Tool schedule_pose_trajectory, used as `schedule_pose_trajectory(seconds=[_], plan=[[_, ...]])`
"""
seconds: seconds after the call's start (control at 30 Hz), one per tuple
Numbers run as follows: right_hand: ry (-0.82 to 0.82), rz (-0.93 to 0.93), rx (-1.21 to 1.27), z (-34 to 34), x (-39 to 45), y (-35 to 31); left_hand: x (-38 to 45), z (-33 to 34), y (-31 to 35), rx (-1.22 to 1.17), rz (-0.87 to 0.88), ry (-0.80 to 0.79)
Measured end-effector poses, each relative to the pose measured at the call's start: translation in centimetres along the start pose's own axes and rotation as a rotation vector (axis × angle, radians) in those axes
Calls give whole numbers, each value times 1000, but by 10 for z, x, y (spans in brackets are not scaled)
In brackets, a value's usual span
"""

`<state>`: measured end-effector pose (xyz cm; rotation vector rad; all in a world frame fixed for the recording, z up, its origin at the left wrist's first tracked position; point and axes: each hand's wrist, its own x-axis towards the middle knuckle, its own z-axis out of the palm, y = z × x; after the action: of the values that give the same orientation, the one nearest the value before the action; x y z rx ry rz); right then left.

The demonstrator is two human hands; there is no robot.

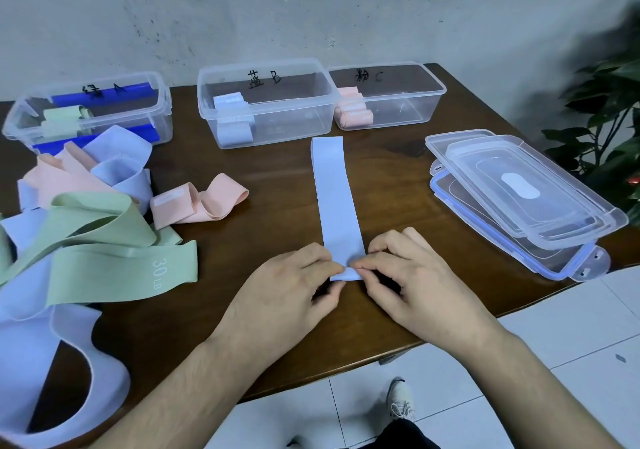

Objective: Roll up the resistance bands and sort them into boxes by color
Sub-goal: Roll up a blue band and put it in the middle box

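Observation:
A light blue band lies flat and straight on the dark wooden table, running away from me. My left hand and my right hand pinch its near end, which is folded over into a small first turn. Three clear boxes stand at the back: the left box holds green rolls, the middle box holds light blue rolls, the right box holds pink rolls. A loose heap of green, pink and light blue bands lies at the left.
Stacked clear lids sit at the table's right side. A single pink band lies crumpled between the heap and the flat band. A leafy plant stands past the right corner. The table's front edge runs just under my wrists.

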<state>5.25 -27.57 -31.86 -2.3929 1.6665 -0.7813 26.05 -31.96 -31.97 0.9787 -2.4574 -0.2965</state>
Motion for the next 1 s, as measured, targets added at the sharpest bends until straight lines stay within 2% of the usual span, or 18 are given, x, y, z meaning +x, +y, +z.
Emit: schedule_pose_trajectory(seconds=[0.23,0.43,0.77,1.0], plan=[[-43,-39,28,-2,2,0,4,0,0,-12,-63,-4],[-80,-58,-3,-7,0,-4,1,-7,5,-49,-80,-88],[-69,56,155,-3,0,-2,-6,-4,6,-136,-122,-31],[-51,117,224,-2,1,2,-3,-3,8,-74,-85,-37]])
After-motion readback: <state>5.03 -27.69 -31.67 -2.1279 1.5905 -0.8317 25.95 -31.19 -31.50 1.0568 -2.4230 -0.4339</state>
